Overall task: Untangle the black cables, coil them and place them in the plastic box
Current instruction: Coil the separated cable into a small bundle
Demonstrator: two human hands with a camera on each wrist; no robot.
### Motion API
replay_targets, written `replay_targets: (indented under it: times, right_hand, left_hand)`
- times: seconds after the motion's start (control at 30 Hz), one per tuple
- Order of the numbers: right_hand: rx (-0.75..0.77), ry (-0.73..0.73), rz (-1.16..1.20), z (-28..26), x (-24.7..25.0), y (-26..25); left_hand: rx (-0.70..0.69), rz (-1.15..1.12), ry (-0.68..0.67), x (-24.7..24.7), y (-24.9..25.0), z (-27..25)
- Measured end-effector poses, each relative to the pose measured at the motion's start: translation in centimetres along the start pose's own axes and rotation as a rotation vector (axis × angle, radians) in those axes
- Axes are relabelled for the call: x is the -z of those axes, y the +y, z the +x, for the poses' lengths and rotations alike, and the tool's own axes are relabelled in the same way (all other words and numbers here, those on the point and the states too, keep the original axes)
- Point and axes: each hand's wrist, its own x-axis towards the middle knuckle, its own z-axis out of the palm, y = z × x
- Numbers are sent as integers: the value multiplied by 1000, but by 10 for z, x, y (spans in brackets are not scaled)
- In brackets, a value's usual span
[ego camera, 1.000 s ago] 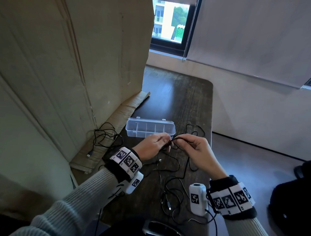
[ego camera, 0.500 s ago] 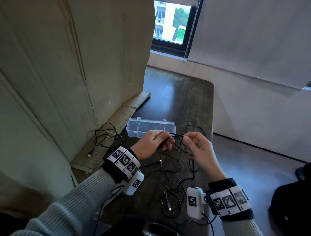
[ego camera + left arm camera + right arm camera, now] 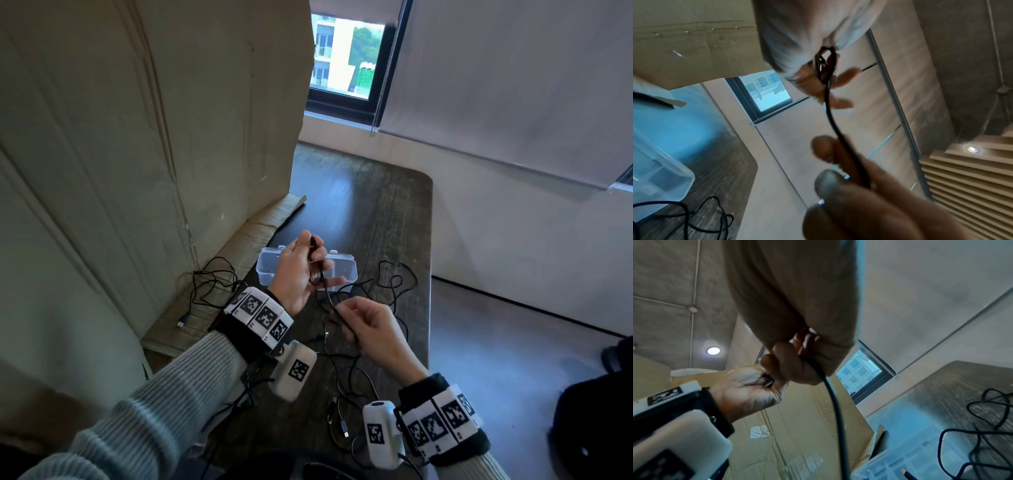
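The coiling step is in hand: the left hand (image 3: 299,270) grips small loops of a black cable (image 3: 329,298), and the right hand (image 3: 371,330) pinches its free length. Next wrap needs gentle tension.

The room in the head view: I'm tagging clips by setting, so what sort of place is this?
Probably an indoor office or spare workroom. A dark wooden table stands by a white wall, a dark-framed window with a roller blind looks onto a building, and a large cardboard sheet leans beside the table.
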Motion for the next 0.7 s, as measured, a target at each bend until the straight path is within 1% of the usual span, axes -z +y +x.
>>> replay_targets:
  times: [0.1, 0.2, 0.27, 0.33, 0.4, 0.43, 0.5, 0.57, 0.63, 0.7]
  right_hand:
    - [26, -107, -77, -3, 4, -7]
    - [128, -126, -118, -3, 17, -14]
    - [207, -95, -166, 2, 25, -16]
    - [250, -23, -252, 9, 29, -18]
    - [270, 53, -296, 18, 32, -16]
    - [278, 83, -295, 22, 35, -15]
    - [266, 138, -251, 34, 41, -11]
    - [242, 175, -210, 44, 48, -8]
    - [197, 184, -177, 52, 57, -4]
    - [154, 190, -152, 59, 64, 2]
  left_hand:
    - [-95, 191, 64, 2, -4, 4]
    - [-214, 426, 46, 9, -10, 10]
    - [-267, 654, -26, 17, -16, 15]
    - [-288, 935, -128, 23, -24, 18]
    - [-235, 1146, -233, 23, -30, 17]
    - [-183, 1180, -289, 22, -32, 17]
    - [-76, 1135, -396, 19, -35, 18]
    - [1, 1109, -471, 16, -33, 20]
    - [31, 1132, -538, 16, -30, 25]
    - [4, 1123, -561, 17, -27, 35]
